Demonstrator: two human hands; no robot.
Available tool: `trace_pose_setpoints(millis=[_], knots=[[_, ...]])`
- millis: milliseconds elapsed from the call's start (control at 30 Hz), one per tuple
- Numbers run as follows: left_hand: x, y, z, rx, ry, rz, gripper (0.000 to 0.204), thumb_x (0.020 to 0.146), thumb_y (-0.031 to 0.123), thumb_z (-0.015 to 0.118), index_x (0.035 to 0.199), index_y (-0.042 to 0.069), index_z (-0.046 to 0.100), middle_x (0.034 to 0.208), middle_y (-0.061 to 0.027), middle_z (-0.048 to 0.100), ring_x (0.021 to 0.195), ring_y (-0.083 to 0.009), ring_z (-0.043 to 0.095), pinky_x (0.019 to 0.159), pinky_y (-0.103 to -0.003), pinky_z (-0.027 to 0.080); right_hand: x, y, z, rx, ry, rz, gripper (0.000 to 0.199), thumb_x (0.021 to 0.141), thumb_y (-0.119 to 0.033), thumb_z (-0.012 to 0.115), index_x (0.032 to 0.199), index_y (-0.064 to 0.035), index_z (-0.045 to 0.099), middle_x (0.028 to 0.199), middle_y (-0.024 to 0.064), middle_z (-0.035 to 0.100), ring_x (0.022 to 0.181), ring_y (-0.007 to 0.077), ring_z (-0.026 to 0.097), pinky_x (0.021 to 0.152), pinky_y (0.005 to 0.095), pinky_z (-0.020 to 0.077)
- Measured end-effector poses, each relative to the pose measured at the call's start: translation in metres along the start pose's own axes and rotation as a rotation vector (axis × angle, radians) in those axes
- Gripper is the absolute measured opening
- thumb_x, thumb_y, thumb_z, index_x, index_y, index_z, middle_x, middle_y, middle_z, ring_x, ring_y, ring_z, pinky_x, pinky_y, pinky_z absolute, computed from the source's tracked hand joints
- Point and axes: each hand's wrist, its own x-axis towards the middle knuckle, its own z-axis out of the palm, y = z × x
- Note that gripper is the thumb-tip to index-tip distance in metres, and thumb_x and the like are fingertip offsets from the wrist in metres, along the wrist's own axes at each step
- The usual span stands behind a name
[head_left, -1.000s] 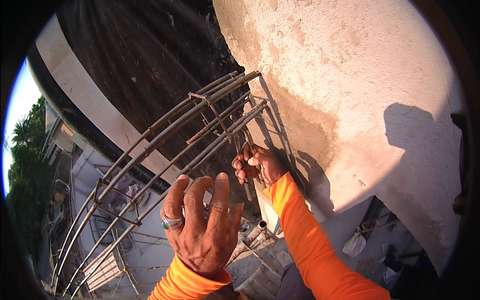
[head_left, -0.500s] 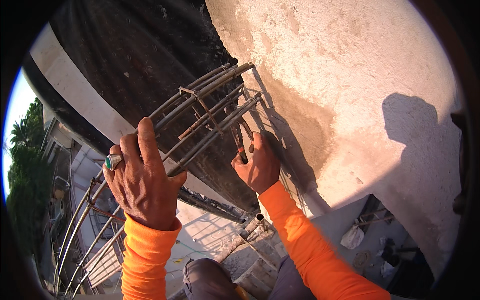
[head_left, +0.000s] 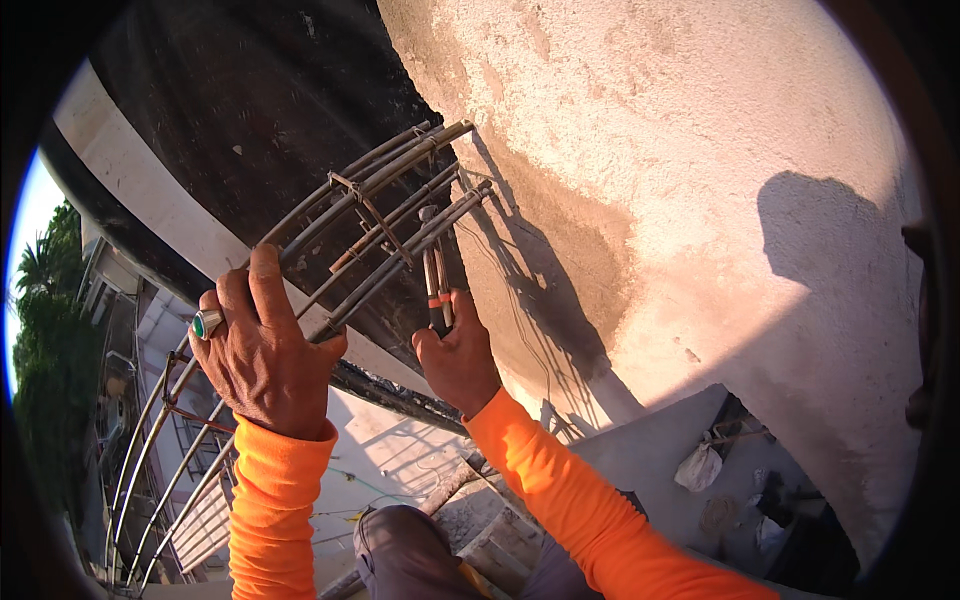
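While the left hand [head_left: 262,350] grips the rebar [head_left: 390,230], the right hand [head_left: 458,355] (nearer the wall [head_left: 680,150]) holds pliers [head_left: 435,275] pointing up at it.

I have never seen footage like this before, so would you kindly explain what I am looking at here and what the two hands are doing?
This is a single view from a wide fisheye camera worn on a person's head, looking at their own hands, so straight edges bend near the rim. Both arms wear orange sleeves. The left hand, with a green-stoned ring, closes around one of the long steel bars of a curved cage of rods that reaches to a rough plastered wall. The right hand holds pliers with their tip up at the bars, near a thin metal tie. Below, far down, you see the person's knees, rooftops and bags on a concrete slab.
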Motion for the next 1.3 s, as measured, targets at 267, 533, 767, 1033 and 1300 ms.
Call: trace_pose_setpoints(millis=[267, 533, 767, 1033, 1300], knots=[[-0.002, -0.004, 0.001, 0.013, 0.024, 0.018, 0.108, 0.042, 0.023, 0.100, 0.140, 0.011, 0.054, 0.117, -0.0141, 0.061, 0.109, -0.0378, 0.060, 0.090, -0.052, 0.044, 0.033, -0.006, -0.067, -0.448, -0.068, -0.271, 0.033, 0.093, -0.012, 0.058, 0.125, -0.0017, 0.057, 0.093, 0.0091, 0.062, 0.074, 0.0197, 0.063, 0.069, 0.0399, 0.0555], [-0.003, -0.003, -0.002, 0.004, -0.053, -0.003, 0.107, 0.045, 0.024, 0.099, 0.140, 0.010, 0.053, 0.117, -0.0142, 0.060, 0.111, -0.0366, 0.059, 0.090, -0.052, 0.044, 0.015, -0.020, -0.031, 0.848, -0.608, 0.458, 0.036, 0.089, -0.016, 0.046, 0.122, -0.0050, 0.055, 0.081, 0.0069, 0.057, 0.066, 0.0188, 0.056, 0.064, 0.0416, 0.0525], [-0.002, -0.002, -0.004, 0.009, -0.046, 0.012, 0.107, 0.045, 0.025, 0.099, 0.140, 0.010, 0.053, 0.115, -0.0130, 0.059, 0.109, -0.0360, 0.059, 0.090, -0.052, 0.045, 0.022, -0.016, -0.055, 0.083, -0.342, 0.102, 0.036, 0.095, -0.014, 0.074, 0.122, -0.0036, 0.053, 0.090, 0.0092, 0.066, 0.075, 0.0164, 0.068, 0.059, 0.0303, 0.0576], [0.001, -0.004, -0.004, -0.008, -0.045, 0.007, 0.107, 0.045, 0.027, 0.100, 0.140, 0.012, 0.053, 0.115, -0.0133, 0.059, 0.108, -0.0353, 0.059, 0.091, -0.053, 0.044, 0.044, -0.016, -0.092, -0.180, -0.407, 0.061, 0.053, 0.083, -0.008, 0.078, 0.128, -0.0014, 0.051, 0.097, 0.0114, 0.062, 0.072, 0.0227, 0.067, 0.061, 0.0351, 0.0572], [-0.002, -0.006, -0.003, -0.049, -0.053, 0.010, 0.111, 0.043, 0.027, 0.100, 0.142, 0.011, 0.051, 0.116, -0.0123, 0.057, 0.110, -0.0346, 0.057, 0.095, -0.053, 0.041, 0.025, 0.004, -0.073, 0.577, -0.631, 0.339, 0.046, 0.090, -0.001, 0.056, 0.137, -0.0024, 0.055, 0.087, 0.0075, 0.063, 0.073, 0.0162, 0.062, 0.067, 0.0323, 0.0533]])
